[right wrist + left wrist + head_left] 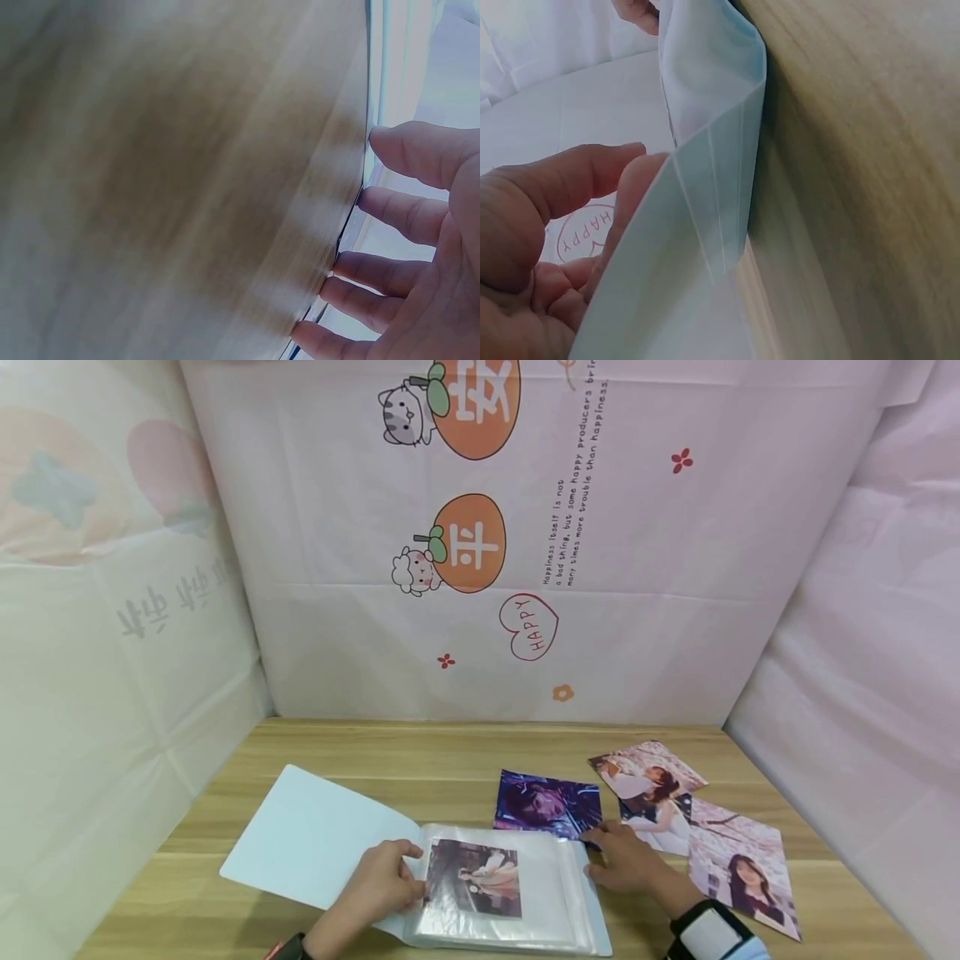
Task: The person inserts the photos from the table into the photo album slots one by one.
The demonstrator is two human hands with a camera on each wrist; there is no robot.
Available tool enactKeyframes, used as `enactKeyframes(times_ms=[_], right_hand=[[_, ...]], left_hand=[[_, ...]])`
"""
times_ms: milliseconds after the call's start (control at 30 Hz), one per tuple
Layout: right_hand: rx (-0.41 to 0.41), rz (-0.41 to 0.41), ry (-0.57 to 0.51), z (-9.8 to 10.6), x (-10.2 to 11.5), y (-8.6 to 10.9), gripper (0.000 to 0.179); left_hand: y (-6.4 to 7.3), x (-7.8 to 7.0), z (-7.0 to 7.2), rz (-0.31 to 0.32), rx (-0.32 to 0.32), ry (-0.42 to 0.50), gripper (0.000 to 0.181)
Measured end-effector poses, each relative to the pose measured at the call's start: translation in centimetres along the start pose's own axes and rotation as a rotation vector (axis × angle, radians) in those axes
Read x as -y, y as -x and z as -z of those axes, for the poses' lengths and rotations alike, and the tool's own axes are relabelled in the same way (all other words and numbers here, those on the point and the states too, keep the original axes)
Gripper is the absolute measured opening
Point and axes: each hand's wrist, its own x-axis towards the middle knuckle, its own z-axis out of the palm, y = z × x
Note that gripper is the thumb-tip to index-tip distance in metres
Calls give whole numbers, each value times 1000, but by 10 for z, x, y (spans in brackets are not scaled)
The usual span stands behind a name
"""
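Observation:
A photo album with a pale blue cover lies spread on the table. Its clear sleeve pages are stacked on the right half, and a photo of a figure in a pale dress shows in the top one. My left hand rests by the album's fold, thumb and forefinger apart at the photo's left edge; in the left wrist view the cover partly hides this hand. With fingers extended, my right hand touches the album's right edge and the lower corner of a purple photo.
To the right lie loose photos: one with pink blossoms, a partly covered one beneath it, and a larger blossom portrait. Printed white cloth encloses the wooden table at the back and both sides.

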Motion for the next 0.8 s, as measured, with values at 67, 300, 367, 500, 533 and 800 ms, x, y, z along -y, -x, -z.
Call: enactKeyframes(times_ms=[67,300,367,500,533,800], right_hand=[[3,-9,-1,0,1,0,46],[17,-23,9,-1,0,0,44],[13,-20,12,0,0,0,44],[2,-2,10,1,0,1,45],[2,-1,12,1,0,1,45],[7,-3,11,0,2,0,45]], left_hand=[[1,-1,-1,-76,-6,-54,41],[6,-1,-3,-470,173,-313,41],[7,-1,-4,-525,251,-389,43],[9,-1,-7,-592,337,-451,42],[9,-1,-8,-600,334,-464,43],[14,-1,-11,-506,211,-550,41]])
